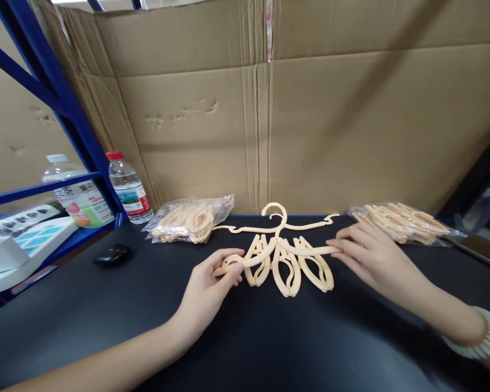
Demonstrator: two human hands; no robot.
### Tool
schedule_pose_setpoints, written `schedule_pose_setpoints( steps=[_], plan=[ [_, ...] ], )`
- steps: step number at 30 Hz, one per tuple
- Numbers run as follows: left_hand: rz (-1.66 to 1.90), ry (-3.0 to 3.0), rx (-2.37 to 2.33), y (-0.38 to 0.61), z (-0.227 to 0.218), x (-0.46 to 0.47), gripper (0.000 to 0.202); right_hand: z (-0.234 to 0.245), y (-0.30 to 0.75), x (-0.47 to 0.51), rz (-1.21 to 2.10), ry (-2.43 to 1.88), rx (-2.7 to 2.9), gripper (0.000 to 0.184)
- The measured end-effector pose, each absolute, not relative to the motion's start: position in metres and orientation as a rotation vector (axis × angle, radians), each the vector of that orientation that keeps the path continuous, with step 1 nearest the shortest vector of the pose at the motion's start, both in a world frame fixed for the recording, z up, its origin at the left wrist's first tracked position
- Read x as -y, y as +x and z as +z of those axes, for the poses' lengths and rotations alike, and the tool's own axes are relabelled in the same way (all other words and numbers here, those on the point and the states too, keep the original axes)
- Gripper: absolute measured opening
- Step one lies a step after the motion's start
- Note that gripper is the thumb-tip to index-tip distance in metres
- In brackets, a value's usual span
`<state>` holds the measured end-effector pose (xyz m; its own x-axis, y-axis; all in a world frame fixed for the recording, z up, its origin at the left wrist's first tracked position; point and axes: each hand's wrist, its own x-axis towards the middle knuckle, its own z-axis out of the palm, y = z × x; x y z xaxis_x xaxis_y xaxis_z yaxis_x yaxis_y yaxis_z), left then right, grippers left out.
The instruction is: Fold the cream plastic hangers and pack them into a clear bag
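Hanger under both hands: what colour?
Pale peach-cream plastic hanger, plain, no pattern, lying on the black table. Head view, the only one, shows it clearly.

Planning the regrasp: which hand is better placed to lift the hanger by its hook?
Probably right. The right hand lies open on the hanger arm, free to move; the left hand pinches the other end.

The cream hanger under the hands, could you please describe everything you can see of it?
The cream hanger looks like moulded plastic: a hook on top, thin arms out to both sides, looped clip pieces fanned below. It lies flat on the black table. The left hand pinches one arm's end; the right hand touches the other.
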<state>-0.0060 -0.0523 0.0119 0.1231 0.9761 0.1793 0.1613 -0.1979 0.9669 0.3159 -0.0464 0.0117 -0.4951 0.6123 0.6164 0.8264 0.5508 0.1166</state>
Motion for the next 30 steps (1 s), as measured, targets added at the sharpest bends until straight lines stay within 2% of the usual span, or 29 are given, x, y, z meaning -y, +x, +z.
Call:
schedule_pose_setpoints(
  steps=[3,5,13,16,25,30],
  plan=[
    [1.184,1.491,-1.168,-0.004,0.013,0.052,0.033,0.018,0.32,0.047,-0.759,-1.294,2.185,0.03],
    [1.18,1.472,-1.155,-0.003,0.013,0.053,0.03,0.018,0.318,0.049,-0.765,-1.383,2.127,0.033],
    [1.213,1.297,-0.979,-0.001,0.008,0.055,0.023,0.012,0.305,0.057,-0.316,-1.446,2.201,0.032],
    [1.229,1.254,-0.92,-0.002,0.008,0.055,0.022,0.009,0.306,0.056,-0.198,-1.513,2.25,0.026],
    [1.224,1.314,-0.935,-0.001,0.007,0.054,0.02,0.005,0.309,0.059,-0.906,-1.649,2.128,0.026],
    [1.221,1.343,-0.938,-0.002,0.006,0.054,0.018,0.005,0.309,0.065,-0.973,-1.713,2.082,0.029]
  ],
)
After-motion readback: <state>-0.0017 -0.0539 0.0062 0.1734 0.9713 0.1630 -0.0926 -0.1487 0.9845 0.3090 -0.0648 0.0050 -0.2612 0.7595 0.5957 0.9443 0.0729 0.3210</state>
